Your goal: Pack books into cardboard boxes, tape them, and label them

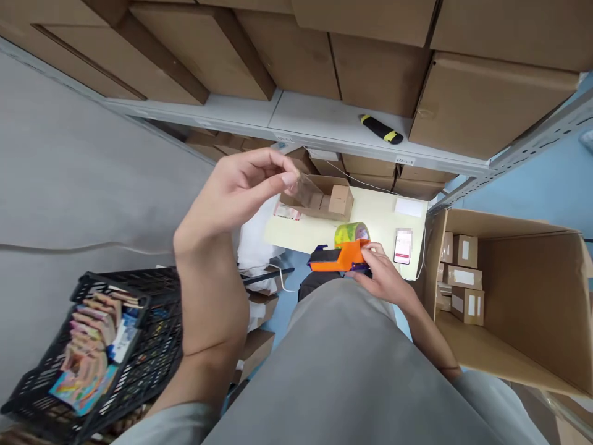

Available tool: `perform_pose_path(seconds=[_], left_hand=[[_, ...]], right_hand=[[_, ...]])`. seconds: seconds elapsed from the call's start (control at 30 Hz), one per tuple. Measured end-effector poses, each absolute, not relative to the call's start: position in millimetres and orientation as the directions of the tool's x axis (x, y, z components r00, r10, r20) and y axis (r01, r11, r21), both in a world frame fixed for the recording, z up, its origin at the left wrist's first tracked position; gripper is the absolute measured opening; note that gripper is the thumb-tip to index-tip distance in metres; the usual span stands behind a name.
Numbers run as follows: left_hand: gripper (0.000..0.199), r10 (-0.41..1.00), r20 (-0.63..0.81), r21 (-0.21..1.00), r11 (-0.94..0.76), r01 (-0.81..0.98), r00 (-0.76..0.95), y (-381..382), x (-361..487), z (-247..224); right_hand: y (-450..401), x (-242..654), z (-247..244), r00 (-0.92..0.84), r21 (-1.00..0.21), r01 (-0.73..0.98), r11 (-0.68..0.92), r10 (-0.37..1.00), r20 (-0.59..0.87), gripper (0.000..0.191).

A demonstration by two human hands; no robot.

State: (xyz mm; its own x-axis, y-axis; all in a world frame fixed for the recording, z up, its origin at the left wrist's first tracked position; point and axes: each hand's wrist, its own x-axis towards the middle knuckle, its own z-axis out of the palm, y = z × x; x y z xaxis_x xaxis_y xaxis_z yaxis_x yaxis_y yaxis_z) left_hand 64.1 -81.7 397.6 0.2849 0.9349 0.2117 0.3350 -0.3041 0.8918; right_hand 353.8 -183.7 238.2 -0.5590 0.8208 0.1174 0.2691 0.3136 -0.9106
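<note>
My left hand (245, 191) is raised, thumb and forefinger pinching the end of a clear piece of tape (306, 190). Behind the tape, an open cardboard box (319, 213) with a smaller carton (340, 201) inside it rests on a pale yellow table (380, 207). My right hand (382, 272) grips an orange tape dispenser (340, 256) close to my body, near the table's front edge. A yellow-green tape roll (351, 233) shows at the dispenser's back.
A phone (403, 245) lies at the table's right. Beyond it stands a large open carton (523, 296) holding several small boxes. A black crate (157, 346) is at lower left. The shelf (306, 117) above bears boxes and a black-yellow cutter (382, 129).
</note>
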Motion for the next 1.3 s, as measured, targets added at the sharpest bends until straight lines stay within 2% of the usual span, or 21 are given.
perform_pose_path(seconds=[0.1,0.2,0.27,0.37,0.53,0.63,0.83,1.1,1.23,1.3], left_hand=[[0.019,0.869,0.363,0.845,-0.459,0.274,0.336,-84,56,403],[0.012,0.786,0.467,0.767,-0.588,0.257,0.405,-88,46,416],[0.006,0.723,0.506,0.716,-0.656,0.238,0.471,-90,37,426],[0.010,0.648,0.519,0.663,-0.717,0.216,0.557,-92,20,439],[0.010,0.597,0.536,0.617,-0.760,0.207,0.597,-85,-18,450],[0.010,0.576,0.558,0.584,-0.784,0.210,0.597,-74,-44,450],[0.009,0.566,0.614,0.521,-0.814,0.256,0.550,-63,-86,444],[0.020,0.527,0.602,0.382,-0.850,0.363,0.599,-73,-117,426],[0.024,0.489,0.670,0.318,-0.869,0.379,0.558,-86,-121,416],[0.028,0.501,0.689,0.328,-0.860,0.391,0.523,-98,-116,414]], right_hand=[[-181,341,238,-0.578,-0.933,0.216,0.287,0.808,0.115,0.031],[-181,314,233,-0.527,-0.967,0.136,0.216,0.842,0.114,0.036],[-182,292,231,-0.484,-0.986,0.084,0.144,0.871,0.086,0.041],[-182,260,232,-0.428,-0.991,0.070,0.112,0.901,0.072,0.040],[-178,215,241,-0.350,-0.963,0.145,0.228,0.922,0.165,0.030],[-178,189,243,-0.294,-0.954,0.176,0.242,0.938,0.184,0.031],[-178,141,235,-0.129,-0.882,0.354,0.311,0.950,0.283,0.032],[-179,113,241,0.058,-0.856,0.483,0.182,0.969,0.238,0.034],[-178,112,248,0.107,-0.891,0.441,0.112,0.978,0.176,0.038],[-176,115,251,0.111,-0.913,0.400,0.083,0.984,0.138,0.041]])
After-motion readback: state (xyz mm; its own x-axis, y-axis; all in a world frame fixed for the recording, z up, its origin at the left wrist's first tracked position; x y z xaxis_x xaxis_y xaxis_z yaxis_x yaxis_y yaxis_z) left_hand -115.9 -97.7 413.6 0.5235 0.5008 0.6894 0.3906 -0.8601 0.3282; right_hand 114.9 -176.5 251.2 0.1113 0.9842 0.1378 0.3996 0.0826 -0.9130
